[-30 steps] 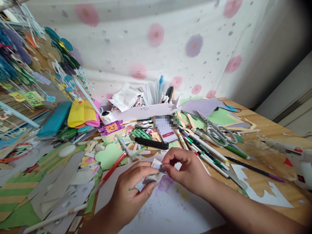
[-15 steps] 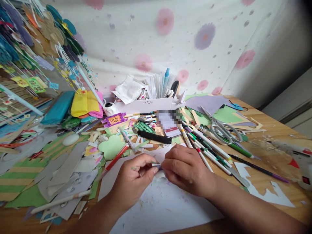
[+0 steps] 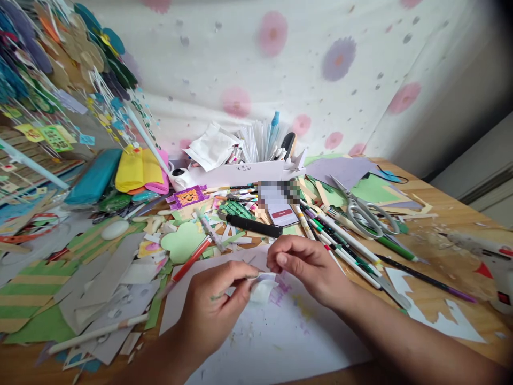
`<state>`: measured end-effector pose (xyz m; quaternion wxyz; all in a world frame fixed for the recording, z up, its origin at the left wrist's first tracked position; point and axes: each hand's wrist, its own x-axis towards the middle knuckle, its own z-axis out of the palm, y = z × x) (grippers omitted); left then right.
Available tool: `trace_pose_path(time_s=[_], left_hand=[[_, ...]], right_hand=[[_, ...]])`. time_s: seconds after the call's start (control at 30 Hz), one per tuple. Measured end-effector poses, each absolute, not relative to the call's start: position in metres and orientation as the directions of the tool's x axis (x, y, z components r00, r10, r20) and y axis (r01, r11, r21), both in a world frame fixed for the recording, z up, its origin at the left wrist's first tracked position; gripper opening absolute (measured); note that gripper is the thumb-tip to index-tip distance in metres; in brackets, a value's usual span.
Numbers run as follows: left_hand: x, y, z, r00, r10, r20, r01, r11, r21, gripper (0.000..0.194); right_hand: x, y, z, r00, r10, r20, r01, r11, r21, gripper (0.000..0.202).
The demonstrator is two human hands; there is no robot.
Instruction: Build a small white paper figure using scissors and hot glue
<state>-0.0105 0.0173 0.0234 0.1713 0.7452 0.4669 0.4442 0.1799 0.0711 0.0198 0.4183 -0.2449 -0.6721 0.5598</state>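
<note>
While the left hand pinches a small white piece between thumb and forefinger, that piece projects over the white sheet, apparently gripped along one edge only. The right hand is just beside it, fingers curled in toward the thumb; whether it grips anything cannot be told. Primary risk — the one-edged pinch could let the seemingly thin piece slip or crease if pulled. Secondary risk: markers and a black tool lie near the right hand, where a wide sweep could dislodge them.
</note>
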Motion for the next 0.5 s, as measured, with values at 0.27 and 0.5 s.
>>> trace_pose_path(time_s=[0.27,0.5], left_hand=[[-0.0090,0.0160,0.0251,0.265,0.778,0.570,0.618,-0.591,0.519,0.017],[-0.0043,0.0154,0.0189,0.119,0.943,0.309,0.465,-0.328,0.822,0.011]], right_hand=[[0.1730,0.0701,0.0182,-0.583,0.791,0.187,-0.085,0.170,-0.982,0.024],[0.1736,0.0666,0.0227,-0.554,0.801,0.226,0.151,0.364,-0.919,0.008]])
